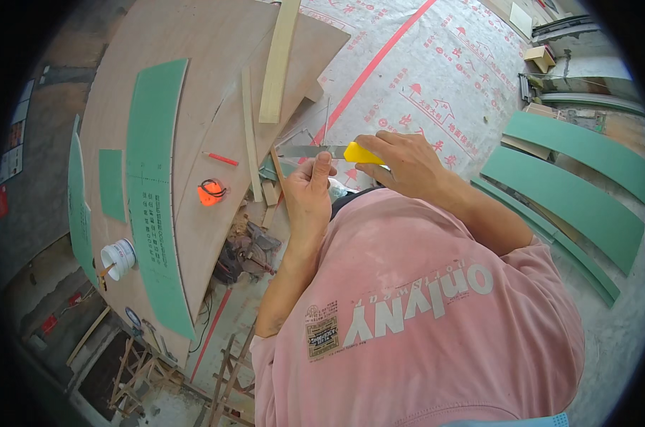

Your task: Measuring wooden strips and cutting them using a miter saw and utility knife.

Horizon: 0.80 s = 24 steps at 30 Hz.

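In my right hand (pixel 406 162) is a tool with a yellow handle (pixel 359 154) and a flat grey blade (pixel 301 151) that points left; the blade's exact kind is hard to make out. My left hand (pixel 310 191) is closed just below the blade, its thumb raised and overlapping the blade's lower edge. Whatever its curled fingers hold is hidden. A thin wooden strip (pixel 276 171) stands slanted just left of that hand, beside the edge of a large plywood sheet (pixel 216 43).
On the plywood lie curved green boards (pixel 152 142), a red pencil (pixel 220 159), an orange tape measure (pixel 210 192), a white tub (pixel 118 257) and wooden battens (pixel 280 64). More green panels (pixel 564 188) lie at right on the printed floor sheet (pixel 436 71). Dark cloth (pixel 248 249) sits below the plywood's edge.
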Each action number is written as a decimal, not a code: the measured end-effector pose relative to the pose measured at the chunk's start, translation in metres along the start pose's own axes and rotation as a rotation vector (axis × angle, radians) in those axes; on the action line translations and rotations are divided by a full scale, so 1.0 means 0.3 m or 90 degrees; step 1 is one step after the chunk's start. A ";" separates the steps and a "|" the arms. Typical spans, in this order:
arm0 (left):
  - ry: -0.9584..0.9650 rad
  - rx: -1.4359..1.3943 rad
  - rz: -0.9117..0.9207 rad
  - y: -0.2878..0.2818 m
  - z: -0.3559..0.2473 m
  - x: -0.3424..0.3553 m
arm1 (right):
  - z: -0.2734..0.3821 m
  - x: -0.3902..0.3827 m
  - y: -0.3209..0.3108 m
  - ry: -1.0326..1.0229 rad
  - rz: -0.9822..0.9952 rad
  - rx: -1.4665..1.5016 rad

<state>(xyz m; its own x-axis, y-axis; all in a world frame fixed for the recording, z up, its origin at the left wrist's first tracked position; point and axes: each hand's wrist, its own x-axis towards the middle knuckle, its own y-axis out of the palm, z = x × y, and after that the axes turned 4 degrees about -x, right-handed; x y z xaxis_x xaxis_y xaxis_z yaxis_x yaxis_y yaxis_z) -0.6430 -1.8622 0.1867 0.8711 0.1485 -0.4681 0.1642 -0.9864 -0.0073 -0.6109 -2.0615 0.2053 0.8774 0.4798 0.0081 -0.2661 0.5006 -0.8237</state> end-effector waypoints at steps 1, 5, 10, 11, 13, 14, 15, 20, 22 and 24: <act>0.005 -0.006 0.003 -0.007 0.011 0.005 | 0.001 0.001 -0.001 0.000 0.000 0.000; -0.005 -0.018 0.013 -0.019 0.036 0.015 | 0.001 0.006 0.000 0.009 0.002 0.006; -0.081 -0.142 0.082 -0.035 0.014 0.022 | -0.006 0.008 0.009 -0.004 0.034 0.003; -0.100 -0.193 0.118 -0.043 0.021 0.026 | -0.005 0.009 0.012 -0.010 0.035 0.005; -0.123 -0.239 0.145 -0.031 -0.020 0.024 | -0.009 0.008 0.017 -0.014 0.035 0.007; -0.145 -0.285 0.171 -0.027 -0.035 0.024 | -0.012 0.008 0.019 -0.013 0.039 0.011; -0.146 -0.285 0.171 -0.030 -0.035 0.025 | -0.013 0.008 0.019 -0.013 0.043 0.015; -0.115 -0.295 0.195 -0.048 -0.028 0.028 | -0.010 0.016 0.016 -0.015 0.049 0.021; -0.120 -0.292 0.199 -0.060 -0.008 0.037 | -0.011 0.018 0.014 -0.011 0.053 0.022; -0.126 -0.290 0.202 -0.061 -0.009 0.038 | -0.007 0.021 0.013 -0.009 0.062 0.008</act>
<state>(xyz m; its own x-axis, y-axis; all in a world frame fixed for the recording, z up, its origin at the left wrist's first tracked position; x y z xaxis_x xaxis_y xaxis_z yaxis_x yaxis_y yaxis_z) -0.6348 -1.8423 0.1839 0.8144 -0.2088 -0.5414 0.1291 -0.8444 0.5199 -0.6057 -2.0581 0.2008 0.8414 0.5366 -0.0636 -0.3547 0.4596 -0.8142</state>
